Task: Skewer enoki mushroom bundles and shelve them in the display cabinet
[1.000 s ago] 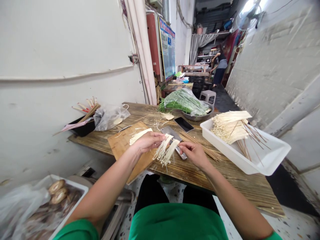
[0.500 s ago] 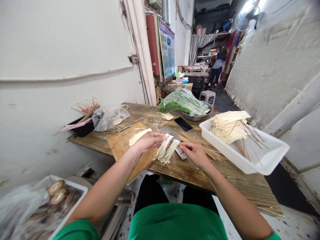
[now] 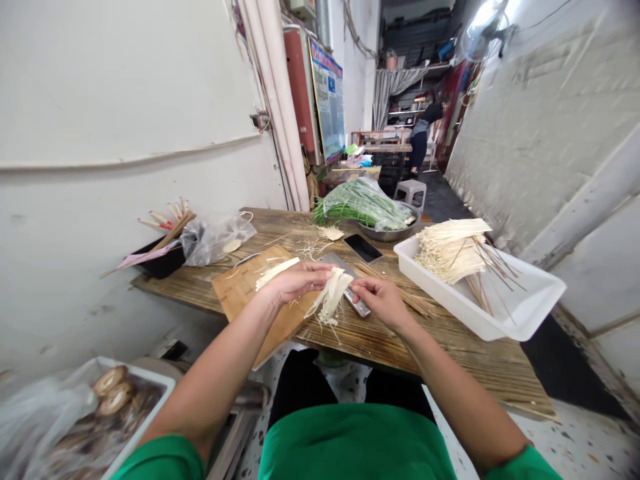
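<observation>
A bundle of white enoki mushrooms (image 3: 332,300) hangs between my two hands above the table's front edge, caps downward. My left hand (image 3: 300,281) is closed, pinching its upper end between thumb and fingers. At the bundle's right side my right hand (image 3: 379,300) is closed in a pinch on what looks like a thin bamboo skewer, mostly hidden by fingers and mushrooms. Under my left hand lies a wooden cutting board (image 3: 265,320) with more enoki (image 3: 276,272) on it. A knife (image 3: 357,303) rests behind the held bundle, partly covered.
Loose bamboo skewers (image 3: 407,292) and a phone (image 3: 363,248) lie on the table. At right, a white tray (image 3: 530,293) holds skewered enoki (image 3: 450,250). Bagged green vegetables (image 3: 365,203) sit in a metal bowl behind. A black box (image 3: 163,259) stands left; a person (image 3: 421,137) is far back.
The two separate strips of enoki have come together into one bundle as my hands drew closer. The distant person has shifted and extends an arm to the right.
</observation>
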